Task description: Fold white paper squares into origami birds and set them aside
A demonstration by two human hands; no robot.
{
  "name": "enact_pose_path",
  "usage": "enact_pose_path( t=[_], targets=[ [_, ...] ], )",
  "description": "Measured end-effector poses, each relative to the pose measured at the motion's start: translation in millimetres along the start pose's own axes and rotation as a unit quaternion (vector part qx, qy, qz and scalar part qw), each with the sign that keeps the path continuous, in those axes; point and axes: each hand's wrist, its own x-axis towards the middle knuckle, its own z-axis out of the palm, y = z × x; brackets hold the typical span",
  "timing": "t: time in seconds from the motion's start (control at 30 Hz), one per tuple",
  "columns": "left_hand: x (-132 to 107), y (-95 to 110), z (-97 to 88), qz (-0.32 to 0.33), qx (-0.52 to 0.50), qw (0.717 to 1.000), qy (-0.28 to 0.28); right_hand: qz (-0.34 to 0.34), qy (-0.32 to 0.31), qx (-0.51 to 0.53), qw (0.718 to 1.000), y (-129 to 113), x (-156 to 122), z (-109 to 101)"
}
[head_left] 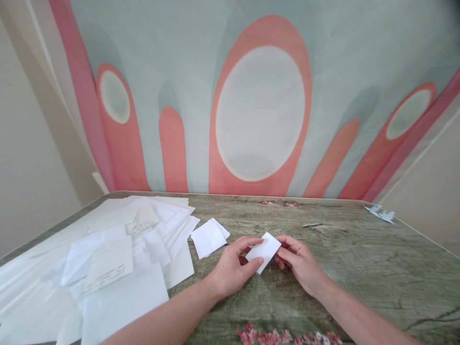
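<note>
A small white piece of paper (264, 252), square-cornered and perhaps folded, is held between my two hands just above the table. My left hand (235, 263) pinches it from the left, thumb on the near side and fingers at the far edge. From the right, my right hand (298, 261) grips its right corner between thumb and fingers; some of those fingertips are hidden. Left of my left hand lies a small stack of white square papers (208, 238), its sheets slightly fanned.
A large heap of white papers (125, 306) covers the table's left side, with a few written sheets (109, 261) on top. Torn white scraps (381, 213) lie at the far right edge. The wood-patterned table (359, 249) meets a patterned backdrop (194, 57) at the back.
</note>
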Motion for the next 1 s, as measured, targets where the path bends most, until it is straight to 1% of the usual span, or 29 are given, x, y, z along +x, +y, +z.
enact_pose_path(
  t=[0.1,0.2,0.33,0.4,0.47,0.53,0.63,0.8,0.9,1.0],
  targets=[
    [0,-1,-0.2,0.005,0.016,1.000,0.004,0.002,-0.004,0.008,1.000,0,0,0],
    [1,-3,-0.6,0.004,0.018,1.000,0.011,-0.005,-0.015,-0.012,1.000,-1,-1,1],
    [3,-5,-1.3,0.002,0.013,1.000,0.026,-0.032,-0.063,-0.066,0.995,-7,-4,4],
    [3,-5,-1.5,0.012,0.014,0.999,0.037,-0.048,-0.093,-0.080,0.991,-10,-6,6],
    [3,-4,-1.5,0.025,0.016,0.998,0.050,-0.059,-0.111,-0.087,0.988,-12,-8,9],
    [3,-3,-1.2,0.035,0.017,0.998,0.056,-0.064,-0.109,-0.091,0.988,-12,-8,10],
    [2,-2,-0.5,0.045,0.020,0.997,0.051,-0.060,-0.091,-0.104,0.989,-8,-8,10],
    [0,-3,0.9,0.036,0.024,0.999,0.020,-0.043,-0.071,-0.102,0.991,-5,-7,7],
    [-1,-2,0.9,0.027,0.034,0.999,0.004,-0.041,-0.075,-0.081,0.993,-6,-7,6],
    [-1,1,0.1,0.035,0.038,0.998,-0.019,-0.041,-0.077,-0.069,0.994,-6,-7,6]
  ],
)
